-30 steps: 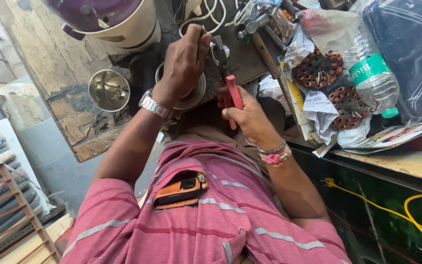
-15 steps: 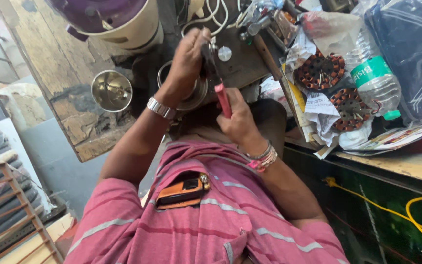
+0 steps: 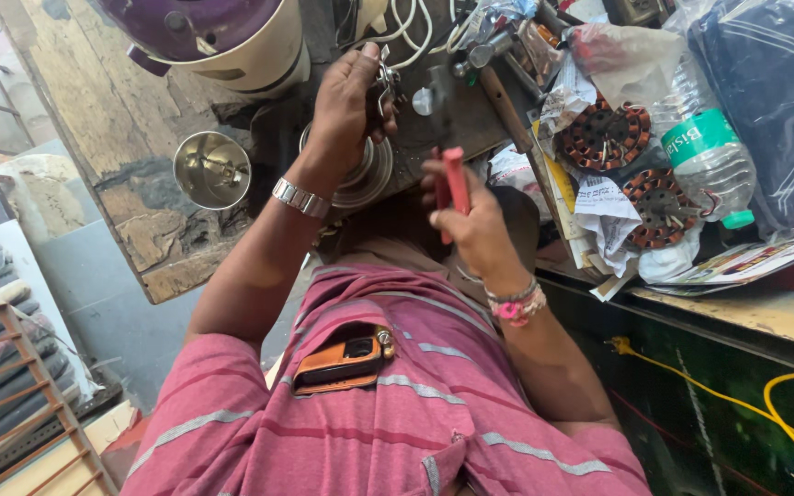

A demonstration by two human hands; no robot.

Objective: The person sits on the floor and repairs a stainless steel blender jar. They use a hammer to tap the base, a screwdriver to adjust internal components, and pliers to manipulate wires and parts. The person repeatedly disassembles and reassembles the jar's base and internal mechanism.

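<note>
Left edge: I see the wooden bench (image 3: pixel 94 138) slab ending in a ragged, chipped corner, with grey floor below it and a rust-coloured rack (image 3: pixel 11 386) at the far left.
Open room: I have bare wood between the steel cup (image 3: pixel 211 169) and the purple-and-cream appliance (image 3: pixel 213 37); right of centre the bench is crowded.
Left hand: my left hand (image 3: pixel 346 106) is up over the bench, fingers curled shut in a tight grip on a small metal part (image 3: pixel 386 81) that pokes out beside the thumb; what kind of part it is I cannot tell.
Under it: a round metal housing (image 3: pixel 360 174) sits just below the wrist with its steel watch band (image 3: pixel 301 197).
Right hand: my right hand (image 3: pixel 475 220) is closed around the red-handled tool (image 3: pixel 452 184), grip firm on the lower handles.
Tool look: I see two red handles close together; the working end is blurred and dark.
Tool axis: long axis runs nearly upright in view, working end pointing away from me toward the white cables (image 3: pixel 415 28).
Right clutter: hammer (image 3: pixel 498 83), two copper-wound stators (image 3: pixel 627 156), a plastic bottle (image 3: pixel 705 156) with green label, a dark bag (image 3: pixel 774 83).
Right edge: the bench lip drops to a green panel with a yellow cord (image 3: pixel 783 404).
</note>
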